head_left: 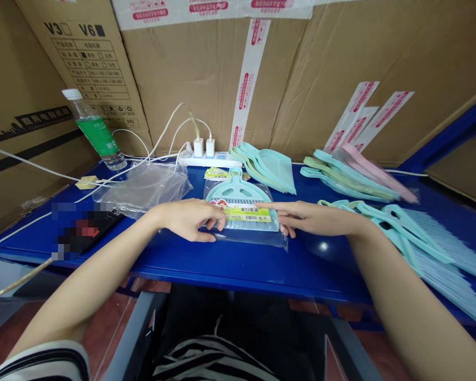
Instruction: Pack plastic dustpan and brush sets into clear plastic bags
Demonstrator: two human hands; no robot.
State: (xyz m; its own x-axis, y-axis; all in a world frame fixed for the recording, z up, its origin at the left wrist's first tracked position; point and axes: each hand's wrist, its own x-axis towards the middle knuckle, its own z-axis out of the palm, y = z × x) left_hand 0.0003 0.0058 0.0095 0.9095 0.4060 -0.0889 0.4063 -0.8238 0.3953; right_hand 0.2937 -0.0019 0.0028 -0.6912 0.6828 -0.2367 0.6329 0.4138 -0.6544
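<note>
Right now, both hands are busy at the middle of the blue table (230, 270), over a pale blue dustpan (236, 185) in a clear bag (257, 241). The pan lies flat, its looped handle pointing away from the person, with blue bristles (238, 223) showing across its near part. A yellow and white label (248, 213) lies across it.

The left hand (192, 218) sits at the label's left end, fingers curled and thumb stretched along the near side; whether they pinch anything, I can't tell. The right hand (315, 218) comes in from the other side, its index finger straight out onto the label's right end, the rest bent down by the bag's edge. I can't make out whether those lower fingers grip the plastic.

Just behind the pan are more labels (215, 173), and next to them a fanned stack of blue and green pans (275, 166). Off to the right lie a blue, green and pink pile (353, 177) and, nearer, several blue brushes (436, 254). On the left I see loose clear bags (143, 185), a phone (97, 227) and a tilted water bottle (97, 137). A white power strip (218, 159) runs along the cardboard wall (198, 69).
</note>
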